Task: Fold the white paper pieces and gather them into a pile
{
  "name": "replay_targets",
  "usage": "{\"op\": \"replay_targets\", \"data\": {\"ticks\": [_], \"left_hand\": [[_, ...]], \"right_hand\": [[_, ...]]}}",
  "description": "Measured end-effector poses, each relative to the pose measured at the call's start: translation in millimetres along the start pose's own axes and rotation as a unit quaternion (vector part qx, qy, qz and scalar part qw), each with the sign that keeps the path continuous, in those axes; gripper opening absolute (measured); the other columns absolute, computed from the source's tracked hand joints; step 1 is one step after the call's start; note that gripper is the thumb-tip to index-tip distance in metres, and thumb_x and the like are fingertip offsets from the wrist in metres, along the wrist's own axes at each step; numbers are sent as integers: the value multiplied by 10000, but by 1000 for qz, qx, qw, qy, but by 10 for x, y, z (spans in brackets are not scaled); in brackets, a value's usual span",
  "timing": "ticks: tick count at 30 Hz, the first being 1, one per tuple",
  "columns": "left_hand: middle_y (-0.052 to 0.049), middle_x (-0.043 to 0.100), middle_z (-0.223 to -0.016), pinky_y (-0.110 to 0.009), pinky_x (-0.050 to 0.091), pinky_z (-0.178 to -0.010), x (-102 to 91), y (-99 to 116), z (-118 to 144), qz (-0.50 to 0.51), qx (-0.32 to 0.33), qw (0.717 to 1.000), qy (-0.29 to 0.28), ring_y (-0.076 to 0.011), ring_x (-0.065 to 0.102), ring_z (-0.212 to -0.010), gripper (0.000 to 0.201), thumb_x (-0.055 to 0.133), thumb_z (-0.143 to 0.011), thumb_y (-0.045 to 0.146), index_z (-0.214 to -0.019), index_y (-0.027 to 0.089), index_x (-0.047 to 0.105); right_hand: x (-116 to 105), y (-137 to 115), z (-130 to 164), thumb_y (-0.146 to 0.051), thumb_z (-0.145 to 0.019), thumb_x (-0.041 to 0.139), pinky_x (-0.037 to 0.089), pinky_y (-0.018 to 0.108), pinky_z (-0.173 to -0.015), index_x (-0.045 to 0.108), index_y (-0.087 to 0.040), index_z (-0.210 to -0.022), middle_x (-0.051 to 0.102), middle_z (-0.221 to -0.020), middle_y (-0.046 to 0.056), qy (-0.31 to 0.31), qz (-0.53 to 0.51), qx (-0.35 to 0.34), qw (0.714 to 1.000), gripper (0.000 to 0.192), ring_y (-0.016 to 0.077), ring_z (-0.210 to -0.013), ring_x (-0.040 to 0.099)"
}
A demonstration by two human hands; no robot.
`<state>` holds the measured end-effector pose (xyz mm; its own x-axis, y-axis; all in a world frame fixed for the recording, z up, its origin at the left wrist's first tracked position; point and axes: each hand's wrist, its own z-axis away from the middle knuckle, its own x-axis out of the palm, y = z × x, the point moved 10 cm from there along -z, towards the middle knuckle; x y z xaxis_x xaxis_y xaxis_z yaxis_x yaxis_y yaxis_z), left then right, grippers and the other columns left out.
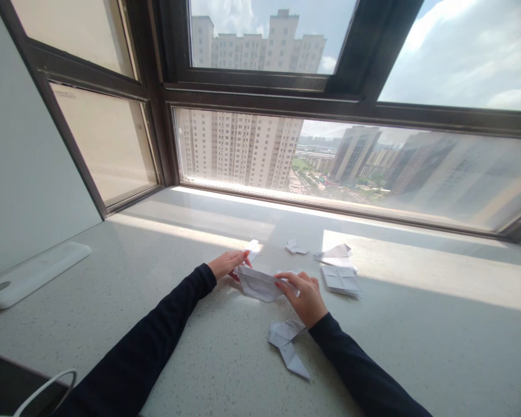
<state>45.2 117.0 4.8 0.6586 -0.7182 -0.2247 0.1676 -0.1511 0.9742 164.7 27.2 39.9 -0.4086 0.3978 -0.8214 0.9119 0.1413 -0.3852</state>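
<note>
A folded white paper piece (259,284) is held between both hands just above the pale speckled sill. My left hand (226,263) pinches its left end. My right hand (303,296) grips its right end, fingers curled over the edge. Both arms wear dark sleeves. Another folded white paper shape (287,346) lies flat on the sill below my right wrist.
Several folded paper pieces lie beyond the hands: a small one (296,248), a pointed one (336,253), a square one (341,280) and a strip (253,249). A white flat device (30,273) sits at left, a white cable (47,389) at bottom left. Window glass rises behind.
</note>
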Motion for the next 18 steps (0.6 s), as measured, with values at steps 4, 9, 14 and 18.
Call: {"op": "replay_targets", "data": {"ticks": [4, 9, 14, 18], "left_hand": [[-24, 560, -688, -256, 472, -475, 115, 0, 32, -2, -17, 999, -39, -143, 564, -596, 470, 550, -598, 489, -882, 116, 519], [-36, 586, -689, -271, 478, -529, 155, -4, 16, -26, -6, 998, -49, -129, 558, -591, 450, 615, -567, 403, -898, 103, 562], [-47, 600, -722, -259, 467, -563, 78, 39, -9, -34, 25, 999, -24, -133, 553, -634, 361, 614, -581, 376, -814, 101, 600], [-54, 614, -725, -261, 458, -609, 46, 121, -3, -48, 59, 997, -8, -145, 555, -672, 328, 608, -589, 384, -751, 99, 607]], "right_hand": [[39, -24, 5, -310, -732, 482, 256, 295, -667, 598, -269, -850, 606, -653, 1, -10, 7, -8, 1000, 170, 152, -672, 504], [70, -66, 18, -315, -725, 492, 260, 295, -672, 599, -274, -837, 589, -622, -7, -18, 10, -21, 1000, 160, 143, -654, 505], [-52, -61, 15, -406, -698, 496, 294, 303, -682, 574, -256, -900, 582, -867, 36, 42, 38, -28, 998, 263, 193, -793, 480], [-60, 22, 1, -452, -682, 497, 299, 311, -679, 563, -243, -917, 598, -881, 33, 48, 29, -12, 998, 321, 207, -811, 487]]}}
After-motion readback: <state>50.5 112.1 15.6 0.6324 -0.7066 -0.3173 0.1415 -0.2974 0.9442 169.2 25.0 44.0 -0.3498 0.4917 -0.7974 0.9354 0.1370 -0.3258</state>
